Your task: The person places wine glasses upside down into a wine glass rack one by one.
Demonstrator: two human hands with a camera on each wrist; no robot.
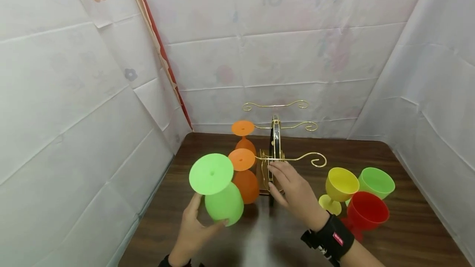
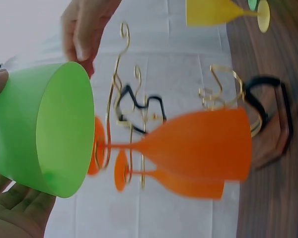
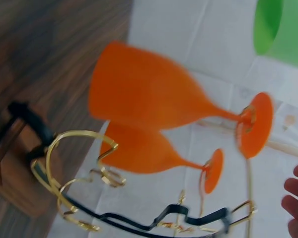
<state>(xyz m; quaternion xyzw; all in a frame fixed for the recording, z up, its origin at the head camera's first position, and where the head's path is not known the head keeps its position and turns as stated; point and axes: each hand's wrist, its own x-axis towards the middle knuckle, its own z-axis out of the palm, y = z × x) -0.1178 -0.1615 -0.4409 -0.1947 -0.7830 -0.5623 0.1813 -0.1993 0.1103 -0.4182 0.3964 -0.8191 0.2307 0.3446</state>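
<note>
My left hand point(image 1: 194, 228) grips a green plastic goblet point(image 1: 224, 203) by its bowl, thumb and fingers on either side. The goblet is upside down with its round foot uppermost; its open mouth shows in the left wrist view. Beside it stands a gold-and-black metal glass rack point(image 1: 276, 139) with curled hooks. Two orange goblets, one in front point(image 1: 246, 188) and one behind point(image 1: 245, 145), hang inverted by their feet from the rack's left hooks. My right hand point(image 1: 297, 195) is at the front of the rack, fingers extended and overlapping the front hook bar in the head view.
To the right, a yellow goblet point(image 1: 342, 184), another green goblet point(image 1: 376, 181) and a red goblet point(image 1: 368, 210) stand upright close together on the dark wooden table point(image 1: 415, 238). The right hooks carry no goblets. White patterned cloth point(image 1: 297, 61) encloses the table's back and sides.
</note>
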